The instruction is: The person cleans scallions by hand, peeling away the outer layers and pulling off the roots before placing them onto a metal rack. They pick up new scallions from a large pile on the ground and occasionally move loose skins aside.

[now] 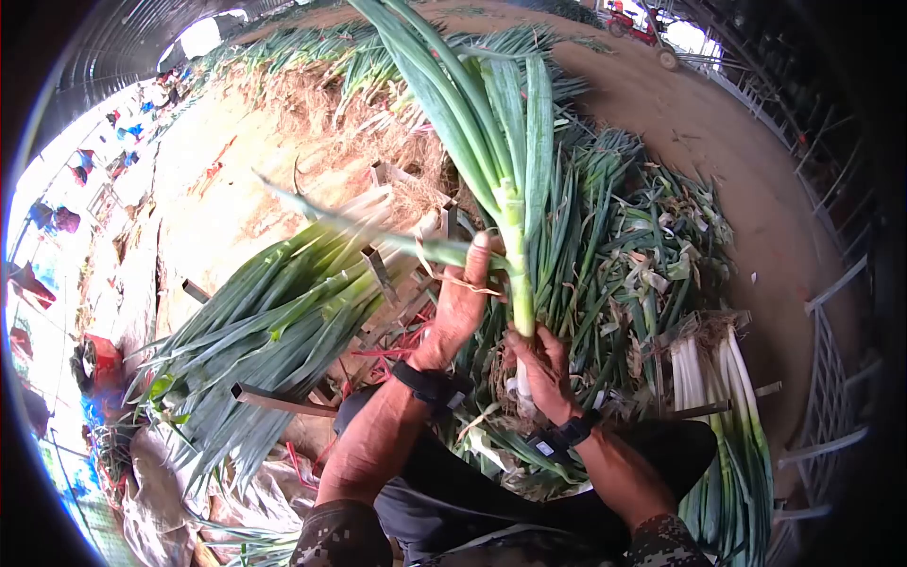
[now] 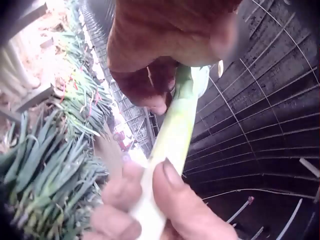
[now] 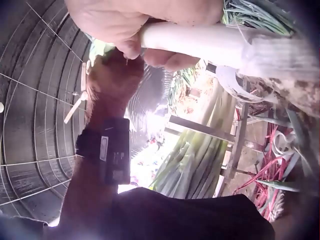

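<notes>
One large green onion (image 1: 515,248) stands nearly upright in the head view, its leaves fanning up and its roots low. The right hand (image 1: 545,370) grips the white stem near the root end. Above it, the left hand (image 1: 460,300) has its fingers curled at a long leaf (image 1: 378,236) that sticks out leftward from the stalk, with a dry strip hanging beside it. In the left wrist view the pale stem (image 2: 172,131) runs between both hands. The right wrist view shows the white stem (image 3: 192,44) under the right hand's fingers, with dirty roots at its end.
A bundle of onions (image 1: 283,312) lies on a metal frame (image 1: 274,401) at the left. Another bundle (image 1: 727,406) rests at the right. Loose onions and trimmed leaves (image 1: 652,255) are heaped ahead, and red ties (image 1: 392,350) lie near the knees.
</notes>
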Demonstrator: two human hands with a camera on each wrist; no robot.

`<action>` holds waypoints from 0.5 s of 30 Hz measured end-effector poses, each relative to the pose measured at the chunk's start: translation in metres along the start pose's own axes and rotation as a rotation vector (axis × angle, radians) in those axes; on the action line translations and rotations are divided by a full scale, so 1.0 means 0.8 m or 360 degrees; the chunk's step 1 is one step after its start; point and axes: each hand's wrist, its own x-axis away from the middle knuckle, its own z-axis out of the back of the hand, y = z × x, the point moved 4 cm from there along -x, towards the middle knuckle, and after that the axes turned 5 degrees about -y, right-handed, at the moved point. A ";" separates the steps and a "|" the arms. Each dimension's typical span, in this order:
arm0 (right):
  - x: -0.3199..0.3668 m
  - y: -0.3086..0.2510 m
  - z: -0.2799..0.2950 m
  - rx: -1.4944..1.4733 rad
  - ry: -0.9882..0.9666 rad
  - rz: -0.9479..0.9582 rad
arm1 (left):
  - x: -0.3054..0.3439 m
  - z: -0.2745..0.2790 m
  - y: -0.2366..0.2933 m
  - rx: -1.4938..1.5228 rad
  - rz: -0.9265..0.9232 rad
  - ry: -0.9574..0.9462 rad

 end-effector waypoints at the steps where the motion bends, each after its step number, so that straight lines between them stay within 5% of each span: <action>1: -0.001 -0.010 0.000 0.0010 0.0006 -0.0016 | 0.002 -0.010 -0.006 0.0123 0.0025 0.0028; 5: -0.004 -0.045 0.025 0.0033 0.0070 0.0111 | 0.000 0.005 -0.058 -0.0498 0.0048 -0.0477; 6: -0.010 -0.061 0.034 0.0054 0.0104 0.0134 | 0.012 -0.009 -0.091 -0.0898 -0.0024 -0.0916; 8: -0.020 -0.088 0.051 0.0161 0.0167 0.0118 | 0.032 -0.030 -0.112 -0.1470 0.0284 -0.1427; 9: -0.024 -0.098 0.057 0.0179 0.0224 0.0083 | 0.045 -0.044 -0.091 -0.1626 0.0674 -0.1483; 10: -0.021 -0.101 0.065 0.0203 0.0288 0.0075 | 0.056 -0.050 -0.083 -0.1767 0.1071 -0.1527; 14: 0.000 -0.084 0.088 0.0094 0.0283 0.0069 | 0.019 -0.028 -0.052 -0.1313 0.0186 -0.0800; 15: 0.004 -0.066 0.092 0.0082 0.0397 -0.0004 | 0.015 -0.031 -0.046 -0.0951 0.0201 -0.0719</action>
